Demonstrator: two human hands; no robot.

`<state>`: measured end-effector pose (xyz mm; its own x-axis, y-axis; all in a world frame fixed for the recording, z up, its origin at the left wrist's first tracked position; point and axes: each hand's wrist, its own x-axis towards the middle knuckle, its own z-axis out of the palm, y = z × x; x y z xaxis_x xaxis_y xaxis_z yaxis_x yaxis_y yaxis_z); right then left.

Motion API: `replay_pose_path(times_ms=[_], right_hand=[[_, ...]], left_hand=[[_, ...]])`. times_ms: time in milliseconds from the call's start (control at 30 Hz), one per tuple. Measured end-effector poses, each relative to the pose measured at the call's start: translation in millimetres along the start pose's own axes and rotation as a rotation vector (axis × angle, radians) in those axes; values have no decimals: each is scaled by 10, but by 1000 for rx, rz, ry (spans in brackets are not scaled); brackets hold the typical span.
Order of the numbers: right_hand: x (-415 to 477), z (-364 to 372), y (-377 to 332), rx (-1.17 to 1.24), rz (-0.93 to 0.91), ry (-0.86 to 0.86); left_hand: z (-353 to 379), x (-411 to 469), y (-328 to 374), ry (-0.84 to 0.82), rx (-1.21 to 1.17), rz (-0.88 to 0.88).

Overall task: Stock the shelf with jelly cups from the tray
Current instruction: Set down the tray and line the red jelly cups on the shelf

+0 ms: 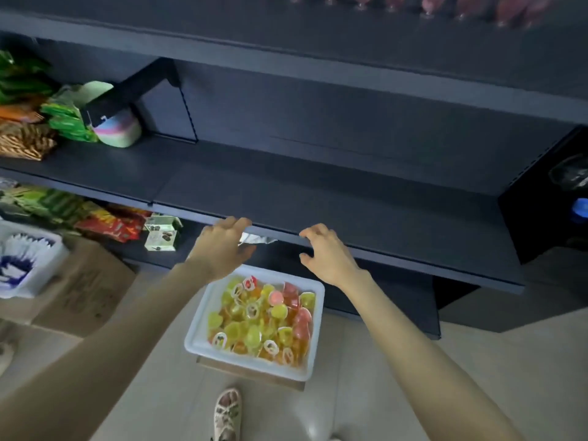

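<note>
A white tray (pixel 313 329) sits low in front of me on the floor side, heaped with several jelly cups (pixel 254 326) in yellow, orange, green and pink. Above it runs a dark shelf (pixel 318 192) whose wide middle board is bare. My left hand (pixel 222 246) hovers at the shelf's front edge, fingers apart and curled, holding nothing. My right hand (pixel 324 253) is beside it to the right, also at the front edge, fingers spread and holding nothing. Both hands are above the tray's far end.
Snack packets (pixel 63 119) and a pastel tub (pixel 119 130) fill the shelf's left end. Red and green packets (pixel 108 224) lie on the lower shelf. A cardboard box (pixel 86 288) and a white basket (pixel 22 259) stand at left. My sandalled foot (pixel 227 413) is below the tray.
</note>
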<state>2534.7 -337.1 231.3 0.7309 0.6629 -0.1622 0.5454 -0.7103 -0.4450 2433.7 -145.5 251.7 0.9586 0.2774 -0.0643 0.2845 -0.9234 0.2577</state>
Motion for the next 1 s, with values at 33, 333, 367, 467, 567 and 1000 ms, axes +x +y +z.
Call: replay_pose_path(times_ms=[33, 333, 367, 467, 567, 1000], right_hand=[[74, 186, -28, 19, 40, -28], [641, 1743, -25, 141, 314, -150], [690, 1897, 20, 162, 348, -165], [856, 2382, 200, 191, 418, -183], [1012, 2864, 383, 212, 474, -198], [1521, 4306, 1115, 349, 674, -64]], left_hand=[[110, 36, -139, -46, -8, -2], [1363, 370, -1160, -377, -59, 40], [1504, 403, -1244, -409, -72, 33], [1938, 529, -1489, -460, -158, -27], [2386, 665, -1723, -456, -293, -147], [4194, 1265, -2187, -388, -399, -222]])
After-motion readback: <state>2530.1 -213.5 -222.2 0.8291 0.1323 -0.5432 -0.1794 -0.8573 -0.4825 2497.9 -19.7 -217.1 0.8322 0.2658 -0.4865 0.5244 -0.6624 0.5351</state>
